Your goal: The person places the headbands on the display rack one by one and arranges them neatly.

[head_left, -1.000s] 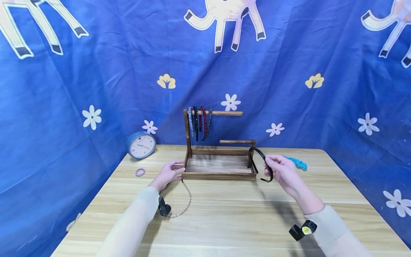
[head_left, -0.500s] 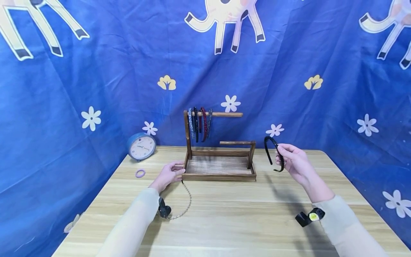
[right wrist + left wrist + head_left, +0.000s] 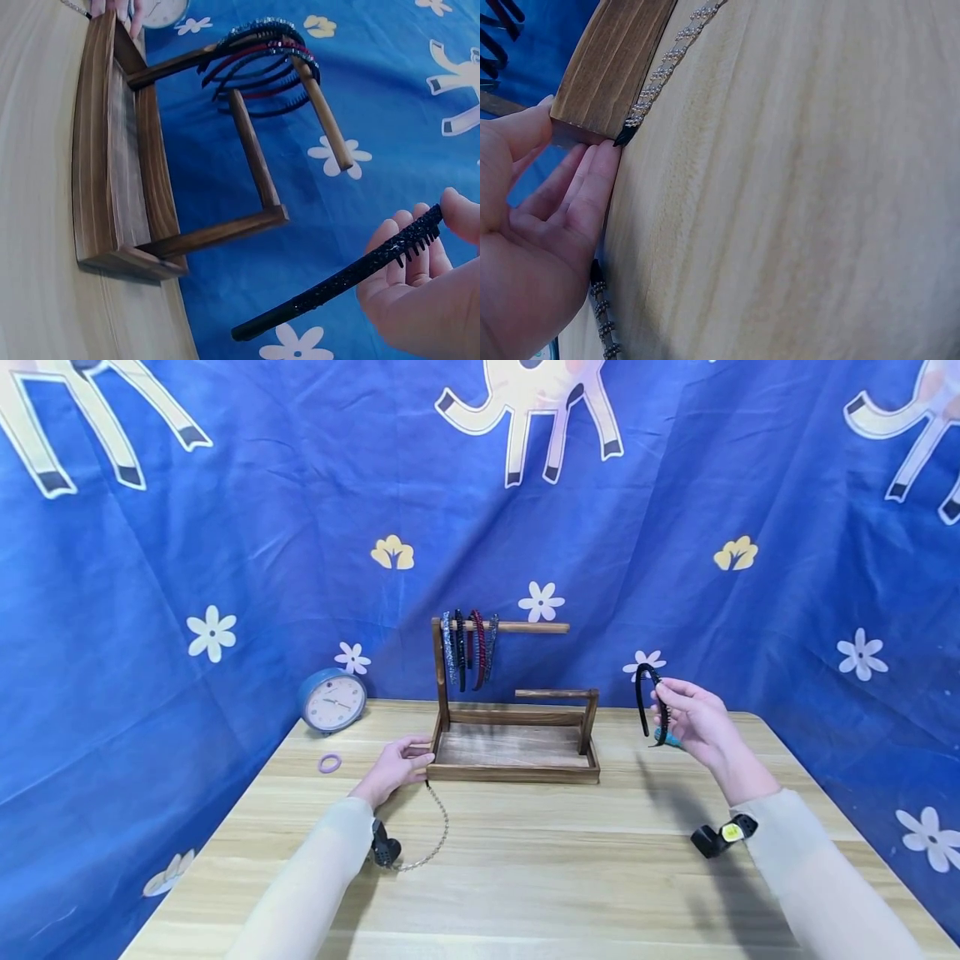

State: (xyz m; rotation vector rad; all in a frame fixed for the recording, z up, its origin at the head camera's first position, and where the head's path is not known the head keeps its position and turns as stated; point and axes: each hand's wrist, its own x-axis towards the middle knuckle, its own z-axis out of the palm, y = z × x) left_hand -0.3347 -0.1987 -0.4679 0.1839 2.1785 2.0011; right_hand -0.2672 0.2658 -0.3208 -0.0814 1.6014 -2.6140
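My right hand (image 3: 697, 720) pinches a black toothed headband (image 3: 641, 697) in the air, to the right of the wooden rack (image 3: 512, 772). In the right wrist view, glittery texture and short comb teeth show on the headband (image 3: 330, 289). My left hand (image 3: 397, 768) holds the rack's left end, thumb at the upper edge and fingers against the side. Several headbands (image 3: 478, 652), blue, black and dark red, hang on the upper bar (image 3: 536, 627). The lower bar (image 3: 553, 693) carries nothing. A beaded headband (image 3: 660, 79) lies on the table beside my left hand.
A blue clock (image 3: 332, 700) stands at the back left, with a purple ring (image 3: 329, 763) in front of it. Something turquoise (image 3: 669, 738) lies behind my right hand, mostly hidden. Blue printed cloth (image 3: 480, 527) encloses the table (image 3: 525, 877).
My right hand has carried the black headband from beside the lower bar to the right and upward. My left hand stays at the rack's left end.
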